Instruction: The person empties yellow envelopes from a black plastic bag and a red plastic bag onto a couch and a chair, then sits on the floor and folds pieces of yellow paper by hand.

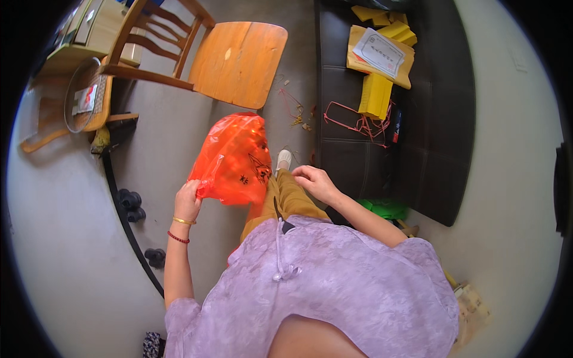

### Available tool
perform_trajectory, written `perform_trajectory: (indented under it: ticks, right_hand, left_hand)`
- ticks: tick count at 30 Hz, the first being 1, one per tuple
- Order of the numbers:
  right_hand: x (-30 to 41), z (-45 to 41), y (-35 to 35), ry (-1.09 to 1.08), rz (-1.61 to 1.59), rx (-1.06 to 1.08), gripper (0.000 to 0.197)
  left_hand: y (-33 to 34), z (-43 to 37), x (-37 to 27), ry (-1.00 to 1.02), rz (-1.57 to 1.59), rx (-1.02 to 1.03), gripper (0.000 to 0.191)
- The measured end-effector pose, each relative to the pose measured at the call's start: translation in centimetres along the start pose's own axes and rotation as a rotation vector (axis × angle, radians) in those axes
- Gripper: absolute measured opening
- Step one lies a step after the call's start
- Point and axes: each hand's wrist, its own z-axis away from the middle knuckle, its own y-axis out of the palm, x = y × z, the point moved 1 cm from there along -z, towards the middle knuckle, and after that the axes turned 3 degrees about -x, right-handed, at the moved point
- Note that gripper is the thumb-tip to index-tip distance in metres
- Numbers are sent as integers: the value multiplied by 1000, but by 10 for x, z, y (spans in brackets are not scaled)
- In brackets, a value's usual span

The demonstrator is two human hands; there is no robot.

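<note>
My left hand (188, 199) grips the edge of a thin, translucent red plastic bag (230, 156) with dark printing on it. The bag hangs spread out in front of my legs, and golden, shiny shapes show faintly through its film. My right hand (314, 182) is above my trouser leg, to the right of the bag and apart from it. Its fingers are loosely bent, and I see nothing in them.
Ahead stands a wooden chair (241, 60). On the right, a black sofa (342, 168) bears yellow paper bundles (375, 96), printed sheets (380, 52) and tangled pink string (344, 125). Scraps (297, 120) litter the floor. Dark shoes (130, 199) line the left wall.
</note>
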Motion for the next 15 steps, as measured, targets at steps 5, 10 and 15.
perform_trajectory:
  ticks: [5, 10, 15]
  right_hand:
    - [-8, 1, 12, 102, -27, 56, 20]
    - [-13, -13, 8, 138, -82, -57, 21]
    - [-6, -22, 1, 217, -170, -78, 21]
  left_hand:
    - [13, 23, 36, -165, -25, 75, 17]
    - [14, 30, 72, -185, -101, 139, 20]
    - [3, 33, 108, -198, -132, 74, 24]
